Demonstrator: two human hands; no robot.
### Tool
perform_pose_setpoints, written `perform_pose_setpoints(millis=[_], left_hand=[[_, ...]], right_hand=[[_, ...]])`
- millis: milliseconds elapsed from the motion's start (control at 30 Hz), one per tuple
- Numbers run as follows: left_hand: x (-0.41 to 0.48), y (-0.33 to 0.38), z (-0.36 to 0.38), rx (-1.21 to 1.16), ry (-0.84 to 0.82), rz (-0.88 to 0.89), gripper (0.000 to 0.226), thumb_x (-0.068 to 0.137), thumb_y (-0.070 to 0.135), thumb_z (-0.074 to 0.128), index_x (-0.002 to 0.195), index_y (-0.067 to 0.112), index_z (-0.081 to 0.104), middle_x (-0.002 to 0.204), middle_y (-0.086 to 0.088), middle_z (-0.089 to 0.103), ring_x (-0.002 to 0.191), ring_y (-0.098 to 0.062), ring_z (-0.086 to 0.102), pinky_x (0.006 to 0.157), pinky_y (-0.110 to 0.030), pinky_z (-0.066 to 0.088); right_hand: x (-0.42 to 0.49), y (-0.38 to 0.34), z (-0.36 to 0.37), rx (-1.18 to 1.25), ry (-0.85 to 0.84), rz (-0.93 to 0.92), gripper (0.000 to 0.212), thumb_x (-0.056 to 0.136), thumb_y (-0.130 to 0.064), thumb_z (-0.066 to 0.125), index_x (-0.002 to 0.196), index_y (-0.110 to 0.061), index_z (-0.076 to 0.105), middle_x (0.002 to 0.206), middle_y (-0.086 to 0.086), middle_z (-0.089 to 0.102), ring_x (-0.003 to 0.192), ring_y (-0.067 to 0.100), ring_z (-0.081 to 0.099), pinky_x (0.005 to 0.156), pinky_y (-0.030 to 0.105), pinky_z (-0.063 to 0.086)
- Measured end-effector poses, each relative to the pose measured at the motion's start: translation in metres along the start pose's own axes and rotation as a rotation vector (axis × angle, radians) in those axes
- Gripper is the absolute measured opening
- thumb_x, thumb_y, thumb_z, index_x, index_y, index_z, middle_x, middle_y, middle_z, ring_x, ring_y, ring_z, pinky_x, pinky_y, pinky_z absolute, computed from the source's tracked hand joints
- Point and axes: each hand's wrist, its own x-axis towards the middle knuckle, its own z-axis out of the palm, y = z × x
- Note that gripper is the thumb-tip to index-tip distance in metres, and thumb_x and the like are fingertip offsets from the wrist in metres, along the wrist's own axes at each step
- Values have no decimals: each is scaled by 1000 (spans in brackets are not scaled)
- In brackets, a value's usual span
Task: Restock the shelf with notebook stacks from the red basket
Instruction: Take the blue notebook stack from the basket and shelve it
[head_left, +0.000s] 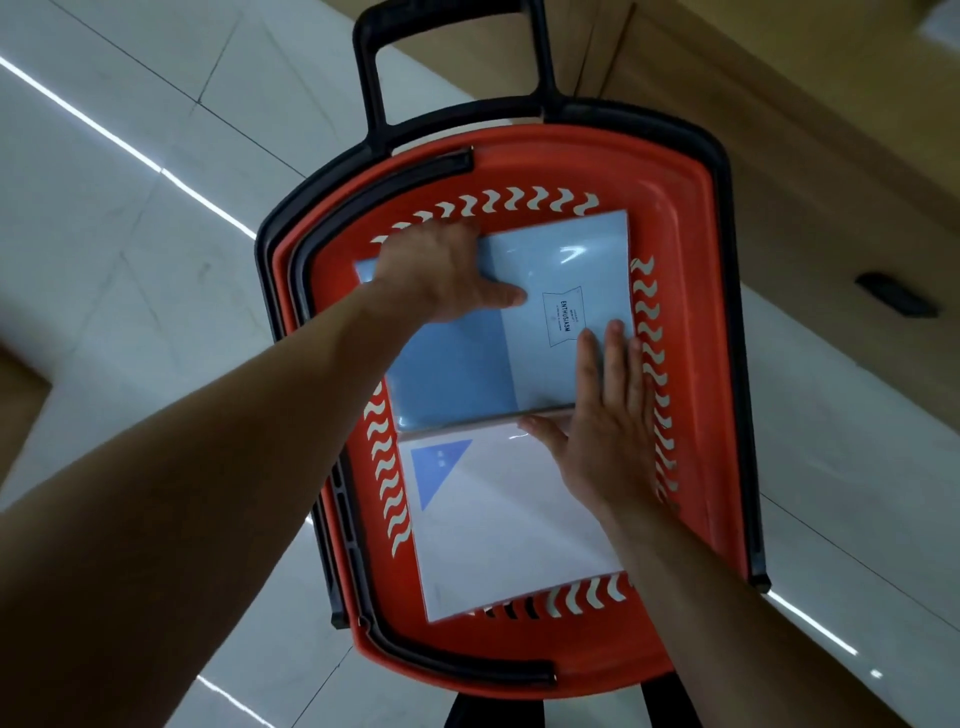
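Observation:
A red basket (675, 218) with black handles stands on the floor below me. Inside it lie two wrapped notebook stacks: a blue stack (561, 270) at the far end and a white stack with a blue triangle (498, 519) at the near end. My left hand (441, 270) grips the blue stack's far left edge, thumb on top and fingers hidden over the edge. My right hand (605, 421) lies with straight fingers along the blue stack's right side, thumb resting at the seam between the two stacks.
The basket's tall black pull handle (374, 67) rises at the far end. A wooden shelf unit or cabinet (779, 130) runs along the right. Pale floor tiles (130, 208) with bright light streaks lie to the left.

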Motion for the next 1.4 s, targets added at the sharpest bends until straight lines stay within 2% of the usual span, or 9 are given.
perform_pose_setpoints(millis=[167, 333, 700, 767, 867, 1033, 1133, 1267, 1400], left_hand=[[0, -3, -25, 35, -176, 63, 82, 80, 61, 70, 143, 21, 39, 131, -10, 58, 113, -31, 57, 89, -39, 46], [5, -9, -38, -29, -289, 89, 78, 72, 62, 77, 136, 33, 43, 127, 0, 59, 110, -27, 56, 97, -47, 48], [-16, -20, -37, -174, -309, 130, 67, 85, 49, 73, 142, 43, 39, 110, 15, 51, 104, -16, 52, 87, -35, 40], [-26, -20, -39, -191, -296, 143, 65, 86, 46, 73, 142, 43, 39, 109, 15, 52, 102, -14, 53, 85, -34, 39], [-49, -23, -44, -225, -252, 163, 69, 85, 47, 72, 145, 44, 37, 114, 13, 58, 104, -15, 56, 85, -33, 41], [-102, -36, -59, -217, -35, 147, 71, 82, 50, 70, 146, 38, 40, 109, 3, 54, 104, -19, 52, 86, -32, 41], [-140, -47, -72, -367, 82, 113, 68, 75, 56, 60, 138, 35, 47, 110, 1, 63, 102, -22, 56, 85, -42, 51], [-192, -69, -82, -570, 285, -17, 62, 78, 48, 65, 137, 39, 48, 102, 0, 67, 90, -21, 60, 77, -41, 52], [-245, -92, -65, -804, 404, -145, 51, 81, 41, 70, 125, 53, 47, 99, 19, 68, 87, -9, 65, 76, -33, 53]], right_hand=[[2, -1, -3, 24, -5, 7, 110, 80, -82, 42, 162, -17, 8, 169, 10, -5, 155, 30, -4, 125, 51, 11], [3, 0, -3, 33, -3, 1, 111, 79, -81, 42, 162, -15, 8, 169, 12, -5, 155, 32, -4, 125, 52, 11], [0, -5, -12, 47, -30, -28, 109, 81, -82, 34, 162, -18, 0, 169, 9, -13, 155, 31, -9, 123, 56, 16], [-1, -9, -16, 51, -25, -34, 108, 82, -78, 43, 162, -20, -1, 168, 9, -13, 155, 32, -7, 122, 56, 19], [-2, -22, -25, 56, 3, -38, 110, 83, -66, 62, 162, -20, 2, 168, 12, -9, 155, 34, 0, 123, 54, 18], [3, -60, -51, 249, 4, -77, 101, 85, -65, 51, 162, -23, 0, 169, 9, -2, 153, 35, 10, 120, 48, 24], [9, -94, -73, 321, 39, -122, 97, 87, -62, 52, 162, -25, 3, 167, 10, 8, 149, 34, 21, 114, 49, 35], [6, -145, -93, 393, 42, -193, 91, 91, -59, 49, 161, -26, 3, 163, 12, 11, 147, 33, 24, 113, 48, 40], [-7, -180, -91, 348, -34, -260, 90, 92, -60, 48, 161, -19, 8, 162, 14, 10, 147, 30, 20, 113, 40, 34]])
